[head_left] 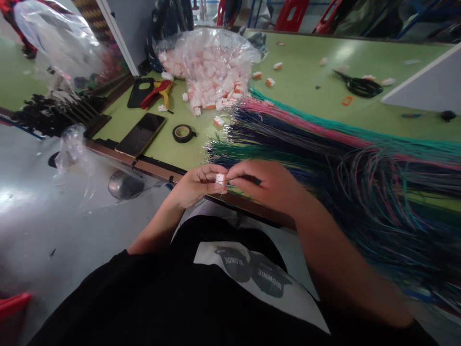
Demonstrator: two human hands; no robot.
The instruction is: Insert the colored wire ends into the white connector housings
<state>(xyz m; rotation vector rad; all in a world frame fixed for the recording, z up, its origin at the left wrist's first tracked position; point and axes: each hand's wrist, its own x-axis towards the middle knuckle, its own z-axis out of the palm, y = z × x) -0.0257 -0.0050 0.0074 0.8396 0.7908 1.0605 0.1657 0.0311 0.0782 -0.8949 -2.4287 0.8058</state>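
My left hand [197, 185] is closed in a pinch on a small white plastic connector [220, 179] at the table's near edge. My right hand [268, 185] is pinched on a thin wire [248, 181], its tip held against the connector. A big fan of coloured wires [360, 158] in pink, teal, blue and dark tones lies across the green table [298, 86] to the right, its stripped ends pointing left just above my hands.
A clear bag of white and orange connectors [212, 72] sits at the back, with loose ones scattered nearby. A roll of black tape [183, 133], a phone [141, 134], a red and yellow tool [158, 91] and black scissors [360, 86] lie on the table.
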